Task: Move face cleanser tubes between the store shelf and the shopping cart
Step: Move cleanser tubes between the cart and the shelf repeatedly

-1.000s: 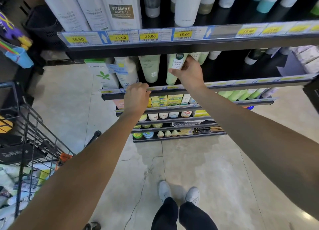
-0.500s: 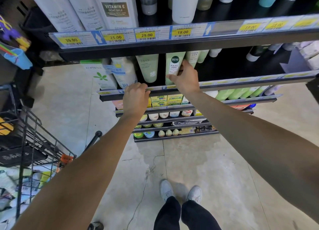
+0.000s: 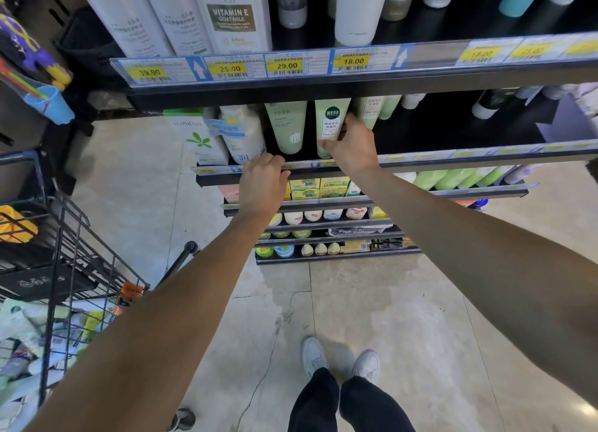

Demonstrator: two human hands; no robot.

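Note:
A pale green face cleanser tube (image 3: pixel 330 120) with a dark round logo stands cap-down on the second shelf (image 3: pixel 453 159). My right hand (image 3: pixel 351 145) grips its lower part, thumb at the front and fingers round the right side. A second green tube (image 3: pixel 287 127) stands just left of it. My left hand (image 3: pixel 263 185) rests with curled fingers on the shelf's front rail, below that second tube. The shopping cart (image 3: pixel 58 269) stands at the left and holds several tubes and packs.
The top shelf (image 3: pixel 356 78) overhangs the tubes and carries yellow price tags and tall bottles. White boxes and a cream bottle (image 3: pixel 241 133) stand left of the green tubes. Lower shelves hold small jars and boxes. My feet (image 3: pixel 339 357) stand on the tiled floor.
My right hand has slid lower on the green tube, which now stands lower and straighter on the shelf. My left hand has stayed on the rail.

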